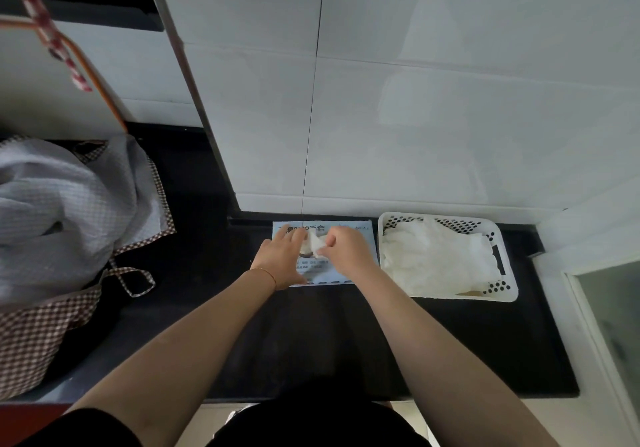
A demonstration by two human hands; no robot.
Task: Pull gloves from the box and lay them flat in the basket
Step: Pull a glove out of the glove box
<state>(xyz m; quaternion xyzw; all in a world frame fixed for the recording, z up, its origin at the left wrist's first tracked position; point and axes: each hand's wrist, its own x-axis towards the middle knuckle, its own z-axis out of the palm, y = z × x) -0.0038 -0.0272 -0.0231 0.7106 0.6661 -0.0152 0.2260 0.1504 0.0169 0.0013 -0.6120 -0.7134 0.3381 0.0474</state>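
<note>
Both hands cover much of the glove box (363, 238); its print is too small to read. Left of them, the checked cloth (52, 221) is cut off.

Box (360, 238) lies flat on the worktop (346, 342), against the wall (450, 117) ahead of me. Basket (505, 294) sits just right of the box, touching or nearly so; gloves (436, 259) piled in it. My left hand (280, 259) and right hand (346, 249) are over the box, one glove (316, 243) between them. Cloth bundle (59, 204) lies far left on the worktop, well apart.
</note>
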